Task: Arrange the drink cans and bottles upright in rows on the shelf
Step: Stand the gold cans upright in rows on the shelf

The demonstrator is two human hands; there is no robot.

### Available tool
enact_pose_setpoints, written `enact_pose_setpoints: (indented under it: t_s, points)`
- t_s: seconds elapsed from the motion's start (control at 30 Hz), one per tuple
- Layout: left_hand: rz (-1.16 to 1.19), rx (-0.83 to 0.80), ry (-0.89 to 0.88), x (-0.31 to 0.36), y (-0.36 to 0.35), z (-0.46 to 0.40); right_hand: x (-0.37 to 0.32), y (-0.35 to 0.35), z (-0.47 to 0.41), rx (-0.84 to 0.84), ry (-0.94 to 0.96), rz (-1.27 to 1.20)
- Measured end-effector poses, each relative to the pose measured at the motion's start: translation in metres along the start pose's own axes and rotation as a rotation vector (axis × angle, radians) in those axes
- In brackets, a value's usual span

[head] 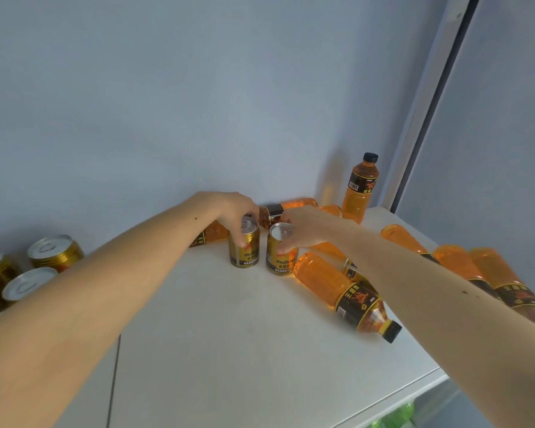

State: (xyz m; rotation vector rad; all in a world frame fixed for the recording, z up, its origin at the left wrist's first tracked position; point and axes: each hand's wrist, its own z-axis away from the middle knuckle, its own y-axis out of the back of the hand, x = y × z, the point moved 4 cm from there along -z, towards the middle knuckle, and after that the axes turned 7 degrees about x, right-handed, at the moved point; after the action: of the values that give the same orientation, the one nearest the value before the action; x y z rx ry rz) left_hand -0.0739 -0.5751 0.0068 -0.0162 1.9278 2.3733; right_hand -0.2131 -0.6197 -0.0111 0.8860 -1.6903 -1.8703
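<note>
Hands on two upright gold cans mid-shelf: left hand curled round one can, right hand pinching its neighbour; orange bottles toppled just right of that grip

On the white shelf, the right gold can reads "Wealth" in dark letters, the rest of the word covered by the right hand. The left can, held by the left hand, shows only "Wea". Smaller print beneath both is too fine to read. A lying bottle near the shelf's right edge carries large Chinese characters on its black label, the first resembling "王".
</note>
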Motion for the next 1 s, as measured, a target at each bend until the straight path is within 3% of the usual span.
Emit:
enact_pose_setpoints:
  t_s: [0.43, 1.0]
  points:
    - [0.142, 0.071, 0.042, -0.018, -0.010, 0.064, -0.021, 0.006, 0.016, 0.081, 0.064, 0.021]
    - [0.135, 0.112, 0.139, -0.078, -0.021, 0.272, -0.205, 0.004, 0.064, 0.090, 0.183, 0.030]
